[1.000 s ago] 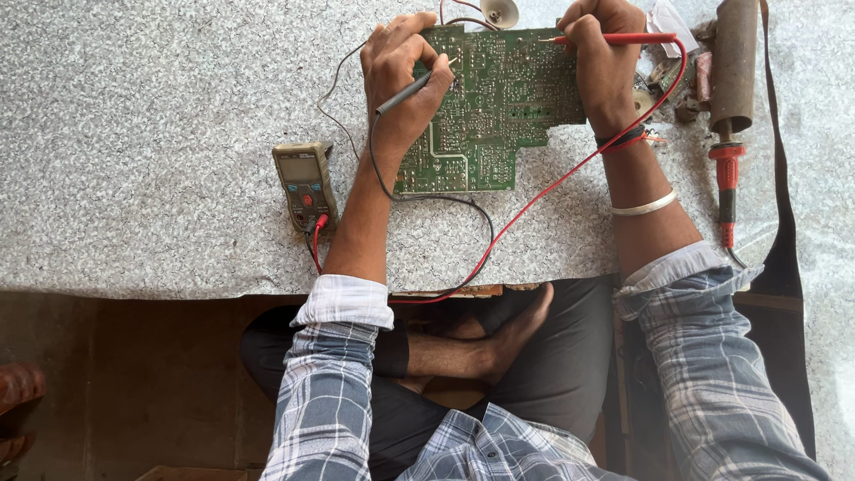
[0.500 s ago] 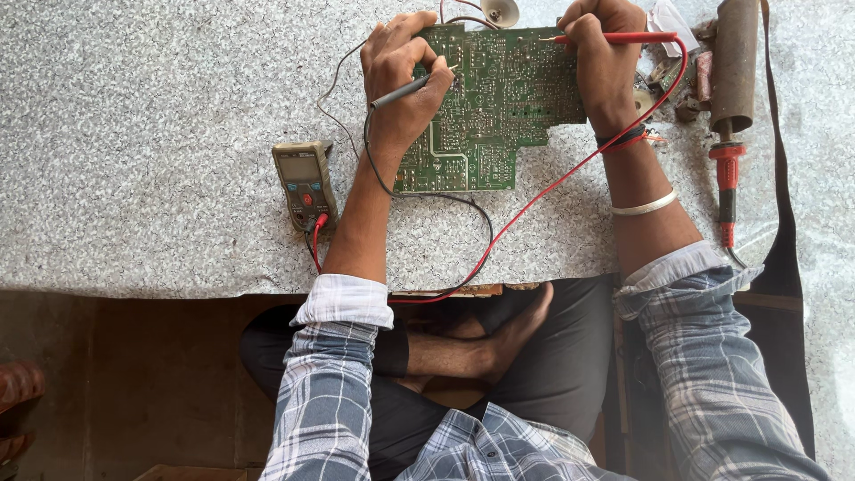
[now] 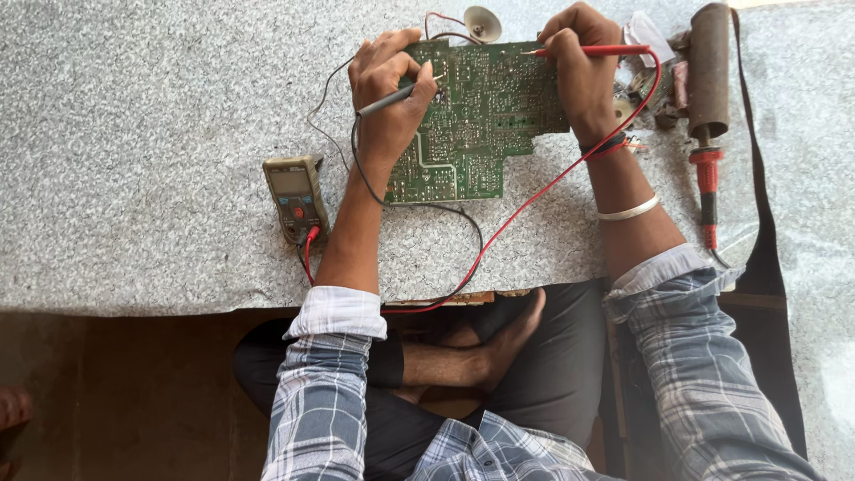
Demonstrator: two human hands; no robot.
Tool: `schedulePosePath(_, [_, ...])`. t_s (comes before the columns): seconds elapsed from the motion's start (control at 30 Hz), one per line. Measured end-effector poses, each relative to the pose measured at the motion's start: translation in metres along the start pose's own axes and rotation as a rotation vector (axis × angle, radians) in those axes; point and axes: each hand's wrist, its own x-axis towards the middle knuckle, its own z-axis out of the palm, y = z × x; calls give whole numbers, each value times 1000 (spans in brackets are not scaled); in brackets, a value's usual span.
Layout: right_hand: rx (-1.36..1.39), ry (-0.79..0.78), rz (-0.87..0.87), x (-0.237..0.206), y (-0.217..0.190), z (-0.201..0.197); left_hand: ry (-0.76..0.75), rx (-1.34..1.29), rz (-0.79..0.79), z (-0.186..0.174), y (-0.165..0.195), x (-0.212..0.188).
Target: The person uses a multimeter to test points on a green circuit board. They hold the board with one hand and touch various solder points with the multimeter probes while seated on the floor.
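A green circuit board lies solder side up on the speckled grey table. My left hand grips a black test probe like a pen, its tip resting on the board's left part. My right hand holds a red test probe with its tip on the board's upper right edge. Black and red leads run from both probes over the table's near edge and back up to a grey multimeter left of my left forearm.
A soldering tool with a brown barrel and red handle lies at the right, beside small loose parts. A small round white part sits above the board. My crossed legs and bare foot are below the table edge.
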Motion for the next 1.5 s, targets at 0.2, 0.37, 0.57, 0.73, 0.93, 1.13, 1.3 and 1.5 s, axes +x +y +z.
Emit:
schedulePosePath(0.2, [3,-12,-13,1,-7,1,-19,3,-24,0,0,1])
schedulePosePath(0.37, [5,-12,0,1,-11,3,-8,9,-13,-1,2,0])
schedulePosePath(0.57, [-10,-6,14,0,-12,4,-11,2,-6,-3,4,1])
schedulePosePath(0.73, [1,-5,18,1,-12,5,-13,5,-19,-4,4,2])
schedulePosePath(0.93, [4,-14,23,1,-9,5,-17,2,-19,-4,4,1])
schedulePosePath(1.13, [1,-16,27,1,-7,5,-21,7,-26,-3,3,0])
schedulePosePath(1.3, [45,-29,18,2,-6,5,-23,13,-34,-4,4,0])
schedulePosePath(1.5, [42,-28,17,3,-7,5,-22,6,-22,-6,6,1])
